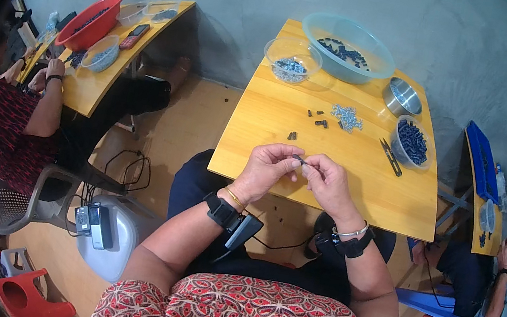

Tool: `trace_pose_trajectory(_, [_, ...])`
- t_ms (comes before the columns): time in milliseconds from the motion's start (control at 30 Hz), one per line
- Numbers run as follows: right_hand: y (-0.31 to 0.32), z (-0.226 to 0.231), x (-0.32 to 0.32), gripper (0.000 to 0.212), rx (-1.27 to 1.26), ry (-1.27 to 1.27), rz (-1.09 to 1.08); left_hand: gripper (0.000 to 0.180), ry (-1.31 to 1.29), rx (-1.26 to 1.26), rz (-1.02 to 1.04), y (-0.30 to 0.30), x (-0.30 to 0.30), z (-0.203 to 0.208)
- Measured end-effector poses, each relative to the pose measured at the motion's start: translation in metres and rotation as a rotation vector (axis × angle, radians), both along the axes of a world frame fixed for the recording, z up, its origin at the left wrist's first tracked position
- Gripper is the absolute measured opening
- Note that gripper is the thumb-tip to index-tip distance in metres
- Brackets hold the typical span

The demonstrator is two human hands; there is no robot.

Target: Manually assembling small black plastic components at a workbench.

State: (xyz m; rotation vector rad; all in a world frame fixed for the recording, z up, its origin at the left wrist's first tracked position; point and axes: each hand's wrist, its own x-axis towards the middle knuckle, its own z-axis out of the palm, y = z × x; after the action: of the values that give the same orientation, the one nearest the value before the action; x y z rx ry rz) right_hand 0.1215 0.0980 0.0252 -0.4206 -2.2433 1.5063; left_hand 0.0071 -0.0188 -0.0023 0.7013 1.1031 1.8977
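Note:
Near the front edge of the wooden table (255,149), my left hand (268,168) and my right hand (329,183) meet, fingertips pinched on a small dark part (298,158). Fingers cover most of it, so its exact kind cannot be made out. Just beyond my left hand lie a few small black pieces (293,136), and more black pieces (321,123) are scattered farther up. Beside those is a loose pile of small silvery parts (346,118). A pair of black snips (391,158) rests to the right of my right hand.
A clear tub of black pieces (412,142) stands at the right, with a metal bowl (411,103) behind it. Farther back are a teal basin (379,58) and a clear bowl of silvery parts (290,66). Other people sit at tables on both sides.

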Motion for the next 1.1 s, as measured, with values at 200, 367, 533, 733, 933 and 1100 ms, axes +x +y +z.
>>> trace_pose_trajectory(200, [-0.001,0.001,0.002,0.007,0.117,0.110,-0.023,0.020,-0.029,-0.029,0.022,0.005,0.004,0.010])
trace_pose_trajectory(367, [0.006,-0.005,0.006,0.008,0.133,0.173,-0.039,0.017,0.071,-0.068,0.022,0.013,0.006,0.009])
trace_pose_trajectory(533, [0.009,-0.007,0.010,0.009,0.363,0.149,-0.074,0.008,0.348,-0.132,0.170,0.021,0.015,0.002])
trace_pose_trajectory(733, [0.011,-0.014,0.015,0.004,0.708,0.070,-0.155,0.009,1.008,-0.187,0.339,0.031,0.013,-0.001])
trace_pose_trajectory(933, [0.008,-0.010,0.021,0.002,0.801,0.038,-0.164,0.009,1.145,-0.213,0.336,0.031,0.013,-0.003])
trace_pose_trajectory(1100, [0.026,-0.012,0.023,0.003,0.674,0.060,-0.140,0.009,1.196,-0.234,0.320,0.030,0.015,0.002])
